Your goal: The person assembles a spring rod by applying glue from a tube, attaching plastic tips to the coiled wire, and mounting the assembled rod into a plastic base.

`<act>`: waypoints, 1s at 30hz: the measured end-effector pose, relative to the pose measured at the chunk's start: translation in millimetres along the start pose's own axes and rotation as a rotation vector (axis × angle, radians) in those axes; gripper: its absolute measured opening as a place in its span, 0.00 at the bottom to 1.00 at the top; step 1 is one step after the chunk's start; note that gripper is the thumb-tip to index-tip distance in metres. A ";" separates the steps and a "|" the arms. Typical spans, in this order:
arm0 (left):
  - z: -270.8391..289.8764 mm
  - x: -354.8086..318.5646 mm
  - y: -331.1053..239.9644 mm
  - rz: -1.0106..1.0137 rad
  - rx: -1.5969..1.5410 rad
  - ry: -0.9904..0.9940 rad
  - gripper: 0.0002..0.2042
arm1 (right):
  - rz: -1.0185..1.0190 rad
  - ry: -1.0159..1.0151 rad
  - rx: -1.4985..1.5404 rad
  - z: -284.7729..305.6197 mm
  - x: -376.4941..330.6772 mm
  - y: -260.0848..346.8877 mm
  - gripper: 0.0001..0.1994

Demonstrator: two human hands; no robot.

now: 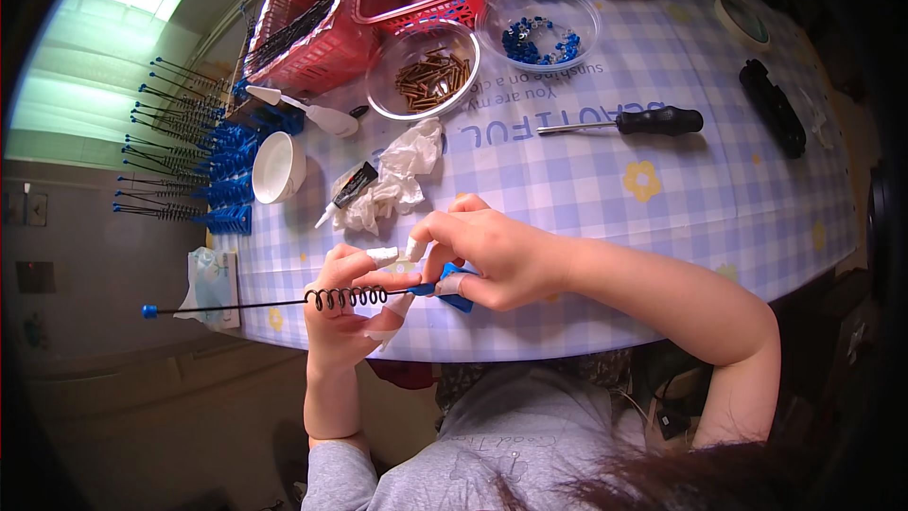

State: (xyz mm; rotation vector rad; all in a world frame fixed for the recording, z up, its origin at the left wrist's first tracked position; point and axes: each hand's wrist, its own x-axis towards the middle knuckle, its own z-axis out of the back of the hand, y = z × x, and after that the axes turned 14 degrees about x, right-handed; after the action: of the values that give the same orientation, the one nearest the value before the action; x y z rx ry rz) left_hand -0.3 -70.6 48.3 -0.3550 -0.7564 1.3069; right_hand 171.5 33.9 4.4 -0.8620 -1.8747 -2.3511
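A thin black rod [236,306] with a blue knob at its left end and a black coil near its other end lies level in front of me. My left hand [331,312] is closed on it, thumb and fingertips pinching where the coil meets a blue plastic base [458,287]. My right hand [501,255] grips that base between thumb and fingers, which partly hide it. White wrapping covers several fingertips on both hands. Just beyond my hands, a small black tube [355,185] with a white nozzle rests on crumpled white tissue [407,170].
Similar blue-based coiled rods [227,166] stand in rows at the left edge. A white cup [279,168] and white squeeze bottle [331,120] are beside them. Behind are red baskets [317,19], a bowl of brown screws [430,76] and a bowl of blue pieces [544,43]. A screwdriver [657,121] lies right.
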 end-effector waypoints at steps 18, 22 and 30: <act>-7.1 -8.2 0.6 -0.004 -0.093 -0.080 0.32 | 0.066 -0.045 -0.036 -3.6 2.3 -2.8 0.20; -10.5 -6.8 -5.3 -0.003 -0.126 -0.077 0.31 | 0.077 -0.054 -0.041 -1.4 -2.8 1.0 0.20; -10.5 -7.3 -3.7 -0.034 -0.068 -0.097 0.32 | 0.078 -0.064 -0.026 -3.6 -0.9 -0.2 0.21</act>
State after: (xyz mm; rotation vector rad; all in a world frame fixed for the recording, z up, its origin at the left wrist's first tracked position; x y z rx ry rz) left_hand 9.0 -76.6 40.9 -0.3343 -0.8866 1.2757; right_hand 170.8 30.5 3.3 -1.0046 -1.8015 -2.3339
